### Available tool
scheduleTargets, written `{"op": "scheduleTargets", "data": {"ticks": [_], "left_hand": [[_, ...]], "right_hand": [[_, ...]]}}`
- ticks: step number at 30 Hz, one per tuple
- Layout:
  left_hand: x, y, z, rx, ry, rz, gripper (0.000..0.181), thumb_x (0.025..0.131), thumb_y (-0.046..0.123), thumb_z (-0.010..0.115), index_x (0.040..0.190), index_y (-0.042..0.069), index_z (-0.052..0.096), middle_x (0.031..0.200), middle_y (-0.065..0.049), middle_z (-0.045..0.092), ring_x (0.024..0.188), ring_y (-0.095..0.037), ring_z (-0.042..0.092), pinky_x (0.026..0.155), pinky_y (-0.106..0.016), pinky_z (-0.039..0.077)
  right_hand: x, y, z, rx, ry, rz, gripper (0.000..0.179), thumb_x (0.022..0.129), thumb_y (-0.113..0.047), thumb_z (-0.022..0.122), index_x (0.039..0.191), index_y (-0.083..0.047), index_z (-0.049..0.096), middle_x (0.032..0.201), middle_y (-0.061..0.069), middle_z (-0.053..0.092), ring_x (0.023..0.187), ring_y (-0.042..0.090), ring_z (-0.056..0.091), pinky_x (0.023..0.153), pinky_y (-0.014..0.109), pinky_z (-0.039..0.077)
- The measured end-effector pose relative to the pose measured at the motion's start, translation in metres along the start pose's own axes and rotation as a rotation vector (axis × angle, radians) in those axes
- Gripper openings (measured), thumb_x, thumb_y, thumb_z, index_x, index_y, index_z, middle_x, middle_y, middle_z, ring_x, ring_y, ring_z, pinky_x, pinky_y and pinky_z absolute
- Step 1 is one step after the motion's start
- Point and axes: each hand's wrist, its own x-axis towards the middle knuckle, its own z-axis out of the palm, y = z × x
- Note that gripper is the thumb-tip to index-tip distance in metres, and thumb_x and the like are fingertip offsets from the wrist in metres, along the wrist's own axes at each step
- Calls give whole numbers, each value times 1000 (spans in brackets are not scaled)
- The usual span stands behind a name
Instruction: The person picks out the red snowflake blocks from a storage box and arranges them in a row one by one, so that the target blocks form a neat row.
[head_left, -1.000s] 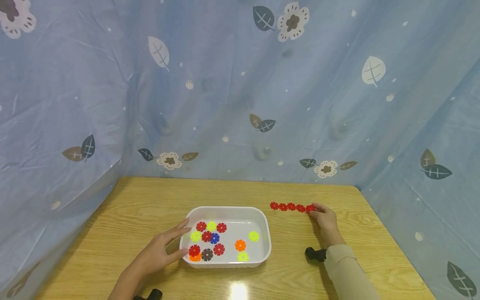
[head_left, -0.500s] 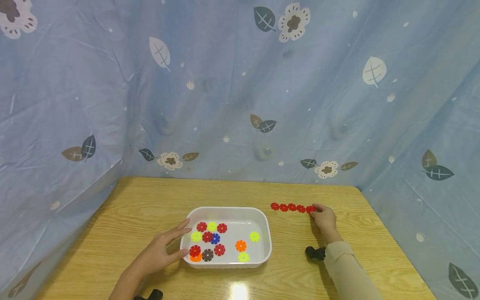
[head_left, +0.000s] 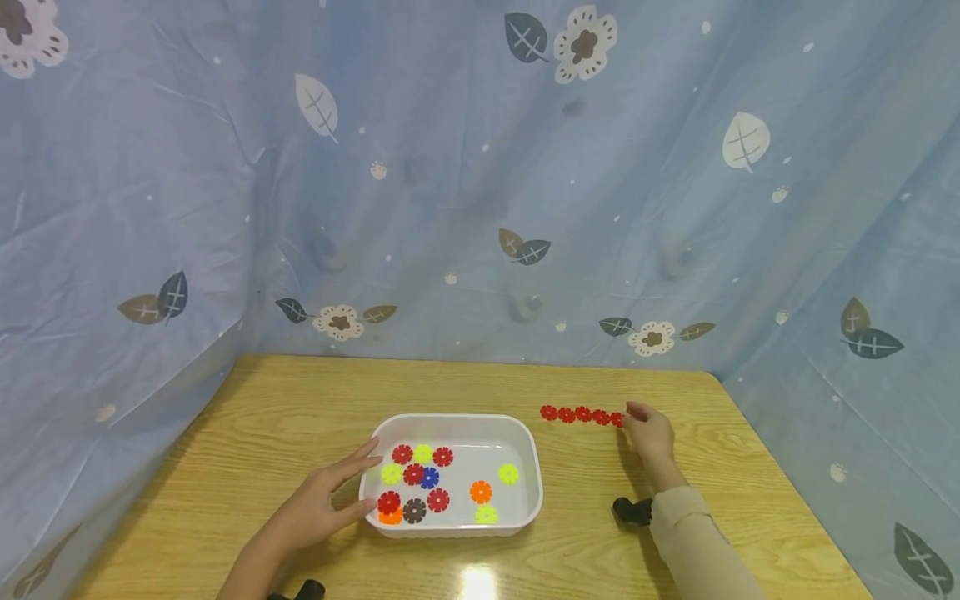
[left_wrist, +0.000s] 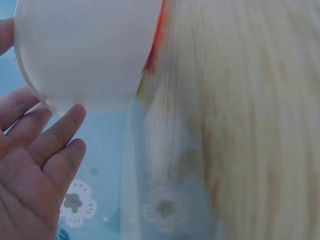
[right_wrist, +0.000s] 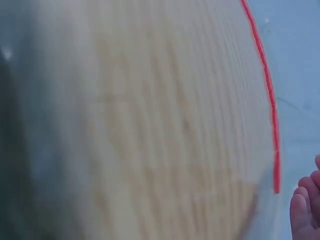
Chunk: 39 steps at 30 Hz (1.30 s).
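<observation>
My left hand has its fingers spread wide at the left rim of a white tray, which holds loose discs in red, yellow, orange, blue and dark brown. On the wooden table, right of the tray, lies a row of five red discs. My right hand is at its right end, partly hiding the last disc; I cannot tell whether the fingers pinch it.
</observation>
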Motion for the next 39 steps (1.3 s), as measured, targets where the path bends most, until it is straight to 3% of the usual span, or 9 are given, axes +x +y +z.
{"op": "scheduleTargets", "data": {"ticks": [7, 16, 24, 39], "left_hand": [[0, -1, -1, -5, -4, -6, 49, 87, 29, 68, 132, 14, 56, 149, -5, 41, 130, -33, 46, 97, -57, 45], [0, 1, -2, -1, -4, -14, 50, 87, 31, 68, 132, 14, 56, 148, -4, 42, 130, -33, 46, 97, -56, 45], [0, 1, -2, -6, -2, -7, 50, 86, 29, 68, 132, 13, 56, 148, -5, 41, 130, -33, 46, 97, -56, 44], [1, 2, -2, -36, -14, -49, 52, 85, 33, 69, 132, 16, 57, 150, -1, 39, 133, -28, 42, 101, -55, 42]], "right_hand": [[-16, -28, 5, 57, -94, -86, 46, 96, -11, 51, 139, 3, 42, 139, 25, 46, 127, 37, 45, 101, 45, 46], [-52, -71, 32, 195, -248, -260, 46, 92, -11, 61, 134, 2, 48, 135, 22, 52, 123, 35, 50, 94, 24, 50], [-83, -91, 66, 252, -376, -383, 45, 88, -7, 65, 130, 4, 52, 131, 22, 55, 122, 35, 53, 105, 41, 44], [-112, -111, 128, 288, -632, -469, 38, 88, -5, 65, 123, 6, 56, 124, 27, 57, 116, 39, 55, 102, 46, 45]]}}
